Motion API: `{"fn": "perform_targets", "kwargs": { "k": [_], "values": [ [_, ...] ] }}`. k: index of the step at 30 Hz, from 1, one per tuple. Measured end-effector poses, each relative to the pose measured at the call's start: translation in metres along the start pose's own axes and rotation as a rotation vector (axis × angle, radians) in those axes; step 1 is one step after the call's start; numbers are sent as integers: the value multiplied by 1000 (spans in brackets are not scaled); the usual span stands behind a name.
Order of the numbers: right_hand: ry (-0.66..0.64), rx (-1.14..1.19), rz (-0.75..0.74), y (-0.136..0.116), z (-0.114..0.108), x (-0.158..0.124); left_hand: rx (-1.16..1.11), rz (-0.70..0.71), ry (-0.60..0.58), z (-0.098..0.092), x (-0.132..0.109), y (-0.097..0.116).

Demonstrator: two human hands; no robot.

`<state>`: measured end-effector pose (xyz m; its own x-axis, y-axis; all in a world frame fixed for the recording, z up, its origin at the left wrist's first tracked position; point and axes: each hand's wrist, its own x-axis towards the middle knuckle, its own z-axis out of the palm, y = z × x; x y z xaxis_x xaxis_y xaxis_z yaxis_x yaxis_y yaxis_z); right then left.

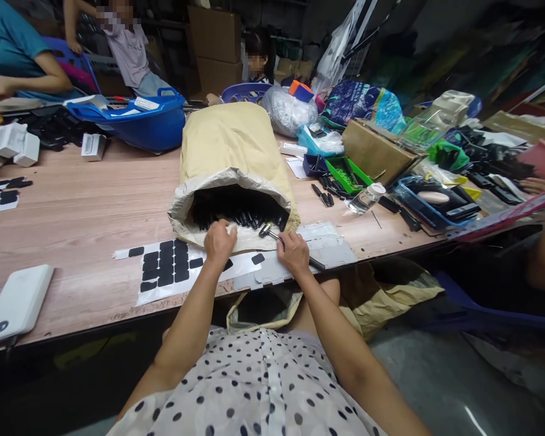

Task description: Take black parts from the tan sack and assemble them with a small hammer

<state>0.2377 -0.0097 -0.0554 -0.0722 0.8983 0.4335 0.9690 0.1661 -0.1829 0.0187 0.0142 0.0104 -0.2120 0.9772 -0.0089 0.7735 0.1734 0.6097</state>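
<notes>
A large tan sack [229,136] lies on the table with its pale mouth facing me, and many small black parts [249,218] show inside. My left hand [220,242] is at the lower lip of that mouth, fingers closed; what they grip, if anything, is hidden. In my right hand [294,251], closed around its handle, is a small hammer [266,231]. Its metal head points left over the sack's lip, and the dark handle end sticks out to the right. Under both hands lie a grey board [329,245] and a white sheet with black rounded stickers [166,263].
A white power bank [18,303] lies at the left front. Behind are a blue basin [140,124] and small white boxes [16,142]. On the right stand a clear bottle [367,198], a green tray [347,174] and a cardboard box [376,148]. Other people sit across the table.
</notes>
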Motion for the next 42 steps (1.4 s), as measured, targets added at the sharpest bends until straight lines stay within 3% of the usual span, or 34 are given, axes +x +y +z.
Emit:
{"fn": "perform_targets", "kwargs": {
  "k": [3,6,10,13,16,19,28,36,42],
  "values": [
    [7,-1,3,-2,0,0,94,-49,162,4,27,-12],
    [5,8,5,-2,0,0,122,-87,143,11,33,-19],
    [-12,17,1,-2,0,0,94,-34,117,15,19,-23],
    [-20,14,5,-2,-1,0,14,151,33,17,1,-22],
    [-18,7,10,-2,-1,0,-60,373,-149,23,-13,-21],
    [-18,10,7,-2,-1,-1,-88,454,-238,32,-19,-25],
    [-32,116,31,-1,-8,2,-118,456,-230,41,-16,-34],
    [23,403,64,-27,-32,-30,-118,424,-221,39,-18,-29],
    [13,448,63,-38,-37,-46,-114,428,-228,40,-18,-28]
  ]
}}
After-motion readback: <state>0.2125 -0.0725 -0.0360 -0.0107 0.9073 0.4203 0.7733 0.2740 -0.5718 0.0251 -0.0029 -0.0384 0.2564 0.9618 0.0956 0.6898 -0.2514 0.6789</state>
